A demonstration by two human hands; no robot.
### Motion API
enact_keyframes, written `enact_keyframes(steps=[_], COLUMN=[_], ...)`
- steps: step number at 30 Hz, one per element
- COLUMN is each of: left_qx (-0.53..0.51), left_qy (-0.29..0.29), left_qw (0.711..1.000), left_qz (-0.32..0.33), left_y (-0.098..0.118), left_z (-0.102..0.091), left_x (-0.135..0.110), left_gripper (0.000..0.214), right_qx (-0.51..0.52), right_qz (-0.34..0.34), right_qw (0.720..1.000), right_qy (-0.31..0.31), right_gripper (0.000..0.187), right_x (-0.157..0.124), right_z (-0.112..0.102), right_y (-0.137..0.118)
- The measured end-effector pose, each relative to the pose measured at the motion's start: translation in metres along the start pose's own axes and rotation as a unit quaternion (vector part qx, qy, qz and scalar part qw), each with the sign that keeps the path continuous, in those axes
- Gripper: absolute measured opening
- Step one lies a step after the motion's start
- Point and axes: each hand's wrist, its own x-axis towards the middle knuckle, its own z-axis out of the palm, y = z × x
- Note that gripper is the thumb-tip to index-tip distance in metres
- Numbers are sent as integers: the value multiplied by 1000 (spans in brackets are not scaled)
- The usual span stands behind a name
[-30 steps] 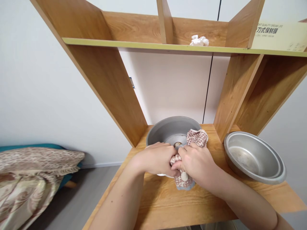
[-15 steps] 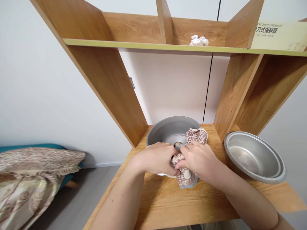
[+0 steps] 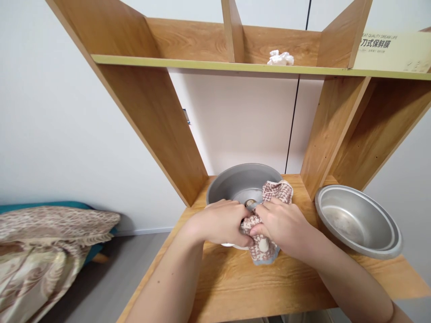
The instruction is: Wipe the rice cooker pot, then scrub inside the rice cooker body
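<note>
Right hand (image 3: 282, 224) holds a brown-and-cream patterned cloth (image 3: 276, 190). Left hand (image 3: 224, 220)'s grip, at a round grey metal pot (image 3: 240, 178), is unclear.

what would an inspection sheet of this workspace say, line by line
Surface: wood-grain tabletop, silver pot at its right.
Job's things: grey round vessel; patterned cloth bunched at its near right side.
Clutter: crumpled white tissue and pale printed box on the shelf above.
Hands: right hand closed on the cloth; left hand at the vessel's near side, its grip partly hidden.
Cables: nothing seen.
Surroundings: white wall, grey floor, draped patterned fabric at left.
</note>
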Motion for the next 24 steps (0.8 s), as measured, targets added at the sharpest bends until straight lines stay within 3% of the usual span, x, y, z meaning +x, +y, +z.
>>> enact_keyframes(steps=[5,13,21,24], left_qx=[1,3,-2,0], left_qy=[3,2,8,9], left_qw=[1000,1000,1000,1000], left_qz=[-2,12,10,9], left_y=[-1,-2,-2,-2], left_z=[1,4,3,3], left_x=[0,1,1,1], left_gripper=[35,24,35,35], right_qx=[-14,-43,-6,-15], right_qz=[-30,-20,-33,-42], right_qw=[999,997,999,999], right_qy=[-3,59,5,11], right_gripper=[33,36,33,34], right_x=[-3,4,-2,-1], right_z=[-7,26,-4,0], right_y=[2,-14,1,-2])
